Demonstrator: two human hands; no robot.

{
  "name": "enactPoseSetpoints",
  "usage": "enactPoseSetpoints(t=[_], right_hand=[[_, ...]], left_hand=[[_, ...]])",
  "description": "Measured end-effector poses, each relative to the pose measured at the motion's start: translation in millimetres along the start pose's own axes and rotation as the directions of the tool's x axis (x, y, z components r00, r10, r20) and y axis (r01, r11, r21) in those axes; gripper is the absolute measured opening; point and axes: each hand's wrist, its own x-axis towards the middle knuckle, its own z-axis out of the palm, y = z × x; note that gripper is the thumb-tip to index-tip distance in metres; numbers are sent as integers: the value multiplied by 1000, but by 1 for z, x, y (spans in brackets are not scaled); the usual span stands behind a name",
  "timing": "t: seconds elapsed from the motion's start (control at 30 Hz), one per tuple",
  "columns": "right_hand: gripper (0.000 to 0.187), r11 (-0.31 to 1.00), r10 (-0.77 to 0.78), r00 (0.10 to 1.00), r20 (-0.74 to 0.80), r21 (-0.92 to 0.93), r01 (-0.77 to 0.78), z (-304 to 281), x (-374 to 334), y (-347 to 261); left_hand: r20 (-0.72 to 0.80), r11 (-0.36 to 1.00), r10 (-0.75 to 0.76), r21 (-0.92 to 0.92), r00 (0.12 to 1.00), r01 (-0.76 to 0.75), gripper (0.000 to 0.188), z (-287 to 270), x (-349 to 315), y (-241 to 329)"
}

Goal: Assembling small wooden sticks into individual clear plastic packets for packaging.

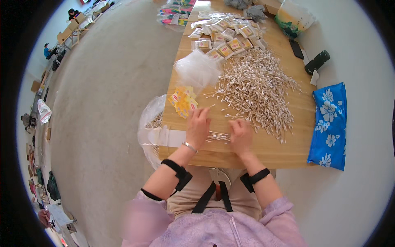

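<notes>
Between my two hands a small bunch of cotton swabs [218, 136] lies crosswise, low over the wooden table [263, 154]. My left hand [198, 127] closes around the bunch's left end, its fingers bent. At the other end is my right hand [241, 133], fingers curled in around the swab tips, beside the near edge of a large loose heap of cotton swabs [259, 88]. One stray swab [212, 106] juts out just past my left fingertips. Yellow printed cards [183, 101] lie beyond my left hand, below a stack of clear plastic bags [198, 71].
Filled swab packets [230, 39] are piled at the table's far end. A phone [296, 49], a dark bottle [317, 62] and a blue flowered pouch [329, 126] line the right side. A plastic bag of swabs [145, 131] hangs at the left edge by a white strip [175, 138].
</notes>
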Motion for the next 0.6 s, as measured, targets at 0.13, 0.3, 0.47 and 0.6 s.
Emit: enactPoseSetpoints(t=[0.13,0.3,0.47,0.6], right_hand=[[7,993,63,991,-116,-88,-73,-7,19,26],[6,989,90,993,-70,-115,-98,-5,22,50],[5,982,134,987,-86,-122,-144,-6,25,45],[4,993,2,999,-53,-121,-8,1,22,21]], left_hand=[[6,976,-31,218,999,29,22,13,22,-15],[174,988,-81,146,981,56,9,19,8,-11],[280,987,157,-28,947,-155,20,0,-23,10],[344,991,130,-22,930,-130,38,-6,-43,7]])
